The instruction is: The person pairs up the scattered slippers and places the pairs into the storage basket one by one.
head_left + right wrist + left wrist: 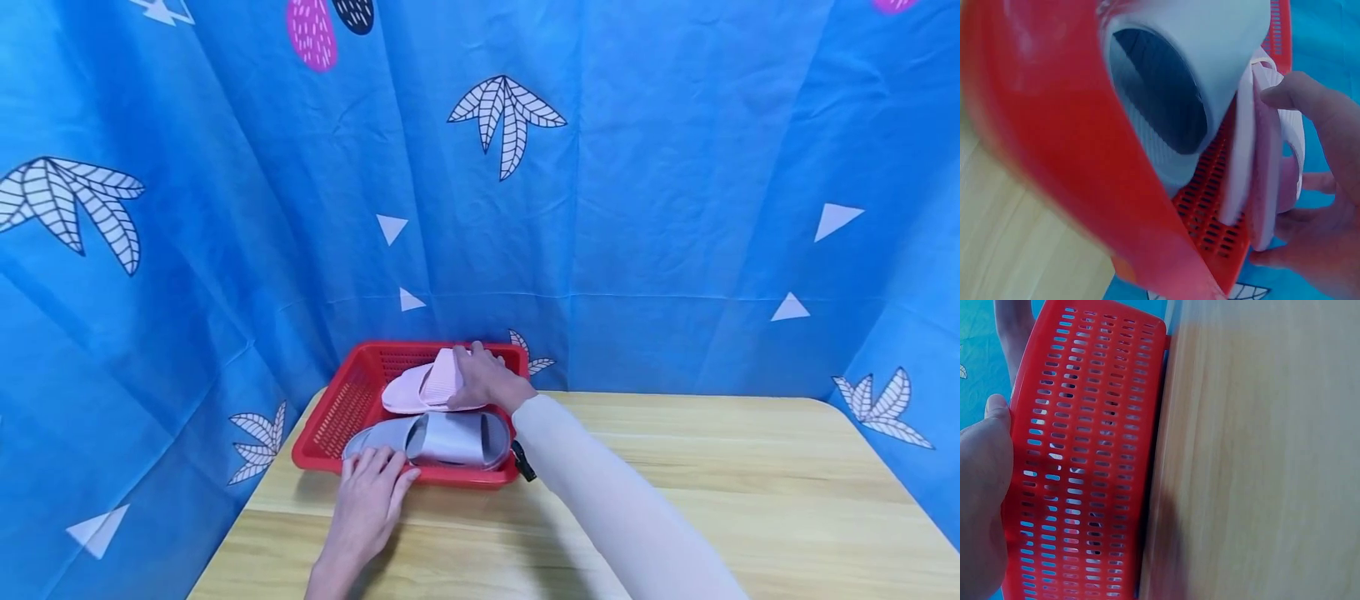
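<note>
A red plastic basket (337, 412) with slotted walls sits on the table. Inside it, along the near side, lies a grey slipper (453, 439); behind that are pink slippers (405, 390), whose two soles stand side by side on edge in the right wrist view. My right hand (480, 379) reaches over the basket and grips the pink slippers (1266, 181), thumb on one side and fingers on the other. At the near rim, my left hand (371, 492) holds the basket, fingers bent over the edge beside the grey slipper's toe. Those fingertips are hidden in the left wrist view.
The wooden table (712, 483) extends to the right of the basket. A blue patterned curtain (645, 208) hangs right behind the basket and along the left side. A small black object (523, 461) shows at the basket's near right corner, by the right sleeve.
</note>
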Demonstrator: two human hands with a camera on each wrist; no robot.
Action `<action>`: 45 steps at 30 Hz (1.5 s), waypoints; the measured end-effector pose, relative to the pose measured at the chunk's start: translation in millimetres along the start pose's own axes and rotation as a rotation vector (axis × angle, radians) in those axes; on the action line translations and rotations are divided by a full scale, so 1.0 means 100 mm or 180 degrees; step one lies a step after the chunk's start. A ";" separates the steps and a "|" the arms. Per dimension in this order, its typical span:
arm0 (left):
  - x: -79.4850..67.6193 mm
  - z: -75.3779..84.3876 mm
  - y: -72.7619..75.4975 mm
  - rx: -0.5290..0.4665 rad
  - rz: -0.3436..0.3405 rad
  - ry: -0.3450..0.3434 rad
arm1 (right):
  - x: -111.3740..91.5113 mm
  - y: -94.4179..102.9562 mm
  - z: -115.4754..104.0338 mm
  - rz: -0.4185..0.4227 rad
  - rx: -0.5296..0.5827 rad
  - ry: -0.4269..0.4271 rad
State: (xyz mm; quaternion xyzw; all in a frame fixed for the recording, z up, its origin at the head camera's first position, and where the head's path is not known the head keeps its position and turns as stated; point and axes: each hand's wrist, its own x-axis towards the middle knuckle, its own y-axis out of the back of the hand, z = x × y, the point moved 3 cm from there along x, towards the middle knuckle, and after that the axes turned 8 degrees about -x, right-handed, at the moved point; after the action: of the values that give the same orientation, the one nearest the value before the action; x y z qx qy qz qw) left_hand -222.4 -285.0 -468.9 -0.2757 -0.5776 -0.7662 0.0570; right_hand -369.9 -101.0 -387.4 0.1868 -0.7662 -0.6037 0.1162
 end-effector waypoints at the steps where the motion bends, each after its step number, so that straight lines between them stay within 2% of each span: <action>1: 0.00 0.01 -0.01 -0.0013 0.0007 -0.0017 | -0.01 -0.01 0.01 -0.0014 0.0007 0.0019; 9: -0.01 0.06 -0.02 -0.0050 0.0057 -0.0024 | -0.02 -0.03 0.02 -0.0132 0.0147 0.0156; 14: -0.03 0.06 -0.02 -0.0043 0.0053 -0.0019 | -0.05 -0.02 0.01 -0.0215 0.0056 0.0294; 21: -0.03 0.06 -0.01 -0.0051 -0.0024 0.0043 | -0.13 0.00 0.02 -0.0148 0.0025 0.0518; 30: -0.01 0.11 -0.03 -0.0066 -0.0122 0.0050 | -0.33 -0.04 0.15 0.0166 -0.0032 0.0717; 37: 0.01 0.11 -0.01 -0.0147 0.0046 -0.0123 | -0.55 -0.03 0.24 0.0461 -0.0056 0.0821; 41: 0.01 0.08 0.03 -0.0202 0.0072 -0.0062 | -0.68 -0.03 0.28 0.0662 0.0011 0.0804; 45: 0.00 0.05 0.08 -0.0310 0.0203 -0.0053 | -0.81 -0.02 0.30 0.0938 0.0092 0.0835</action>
State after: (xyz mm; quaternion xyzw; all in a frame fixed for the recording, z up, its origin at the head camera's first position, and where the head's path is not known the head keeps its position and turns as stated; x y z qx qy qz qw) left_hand -217.3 -282.8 -460.6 -0.3028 -0.5310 -0.7889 0.0631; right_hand -308.6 -41.0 -393.1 0.1513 -0.7721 -0.5396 0.2995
